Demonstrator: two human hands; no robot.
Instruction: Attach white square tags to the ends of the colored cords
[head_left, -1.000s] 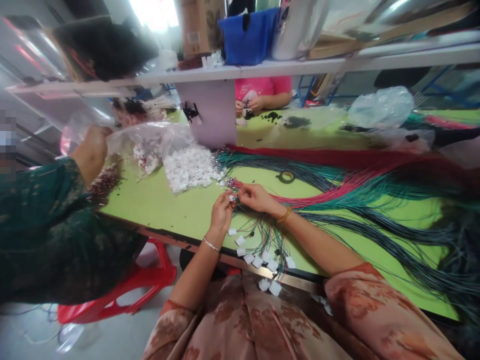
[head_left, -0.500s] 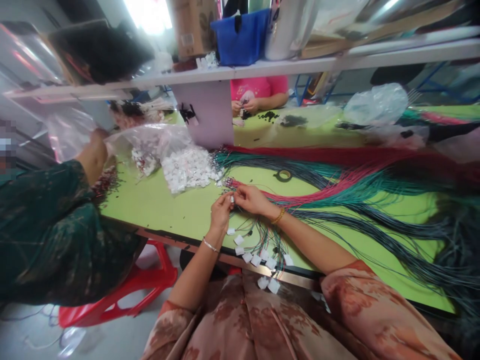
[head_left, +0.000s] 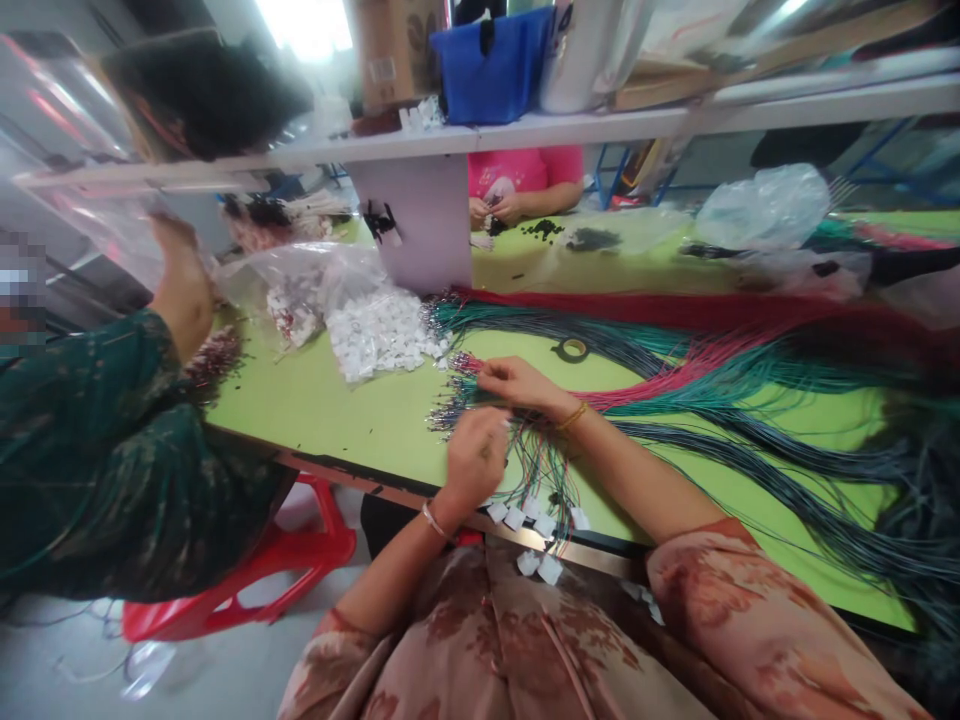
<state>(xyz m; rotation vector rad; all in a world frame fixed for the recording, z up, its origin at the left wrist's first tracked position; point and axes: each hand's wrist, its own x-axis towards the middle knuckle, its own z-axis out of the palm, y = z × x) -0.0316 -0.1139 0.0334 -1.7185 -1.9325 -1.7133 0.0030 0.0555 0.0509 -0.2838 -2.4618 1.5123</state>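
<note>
My left hand (head_left: 478, 452) is closed over the near side of the table, its fingers curled beneath it. A small pale spot shows at its fingertips, but I cannot make out what it holds. Just beyond it, my right hand (head_left: 519, 383) is pinched closed above the bundled wires, near their metal-tipped ends (head_left: 448, 405); what lies between its fingers is hidden. Red wires (head_left: 664, 385) and dark wires (head_left: 720, 445) run off to the right from there. Below my hands, white connectors (head_left: 544, 524) on thin coloured wires hang at the table edge.
A plastic bag of white connectors (head_left: 382, 335) lies left of the wire ends. A tape roll (head_left: 574, 349) sits among the wires. At left is a co-worker's arm (head_left: 180, 290); another person's hands (head_left: 499, 208) are across the table. A shelf (head_left: 600, 133) spans above.
My left hand has dropped toward me and right, away from the right hand's fingertips. The right hand has shifted slightly right. The wire ends now show, and the white connector between my fingers no longer shows.
</note>
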